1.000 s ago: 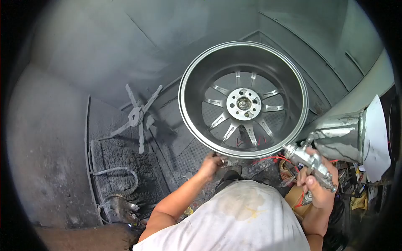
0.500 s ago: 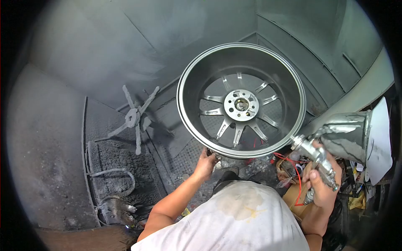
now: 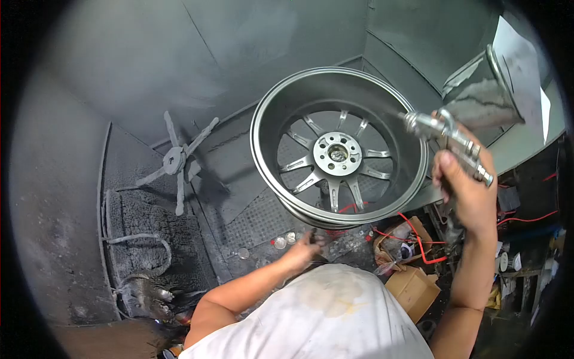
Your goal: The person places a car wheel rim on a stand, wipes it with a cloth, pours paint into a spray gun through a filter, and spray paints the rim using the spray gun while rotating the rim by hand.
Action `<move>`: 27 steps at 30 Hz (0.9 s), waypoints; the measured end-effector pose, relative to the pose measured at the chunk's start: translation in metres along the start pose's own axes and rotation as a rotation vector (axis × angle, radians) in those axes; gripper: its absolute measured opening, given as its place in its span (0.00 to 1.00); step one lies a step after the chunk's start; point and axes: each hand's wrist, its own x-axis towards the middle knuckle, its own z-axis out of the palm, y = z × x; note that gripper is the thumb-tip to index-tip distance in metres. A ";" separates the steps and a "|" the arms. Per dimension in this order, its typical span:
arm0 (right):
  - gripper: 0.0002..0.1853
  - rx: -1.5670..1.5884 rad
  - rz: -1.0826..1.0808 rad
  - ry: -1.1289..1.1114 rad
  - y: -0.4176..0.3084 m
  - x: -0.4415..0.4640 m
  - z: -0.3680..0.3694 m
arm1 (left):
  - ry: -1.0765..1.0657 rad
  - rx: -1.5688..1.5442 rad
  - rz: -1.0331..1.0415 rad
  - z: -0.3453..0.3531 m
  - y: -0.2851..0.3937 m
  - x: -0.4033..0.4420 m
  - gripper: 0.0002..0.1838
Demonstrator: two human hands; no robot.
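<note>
A silver multi-spoke car wheel rim [image 3: 338, 152] stands in front of me with its deep barrel facing up towards me. My right hand [image 3: 469, 194] is wrapped round a metal spray gun [image 3: 445, 133], whose nozzle points left over the rim's right edge. The gun's paint-streaked cup [image 3: 481, 99] tilts to the right, with a white sheet [image 3: 523, 66] at its wide end. Just below the rim's near edge is my left hand [image 3: 302, 254], slightly blurred, its fingers apart and nothing visible in them.
A grey-coated star-shaped stand [image 3: 174, 160] is on the left, near a rough, paint-crusted panel [image 3: 152, 233] and a curved hose [image 3: 143, 238]. Grey booth walls [image 3: 257, 36] rise behind. Cardboard boxes [image 3: 412, 290] and a red hose [image 3: 418, 236] lie at lower right.
My right hand has raised the spray gun, bringing its nozzle over the rim. My left hand has come down off the rim's near edge. The rim's spokes have turned.
</note>
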 end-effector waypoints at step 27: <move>0.35 -0.361 0.328 0.089 -0.064 -0.111 -0.116 | -0.226 0.151 0.013 0.056 -0.008 -0.003 0.43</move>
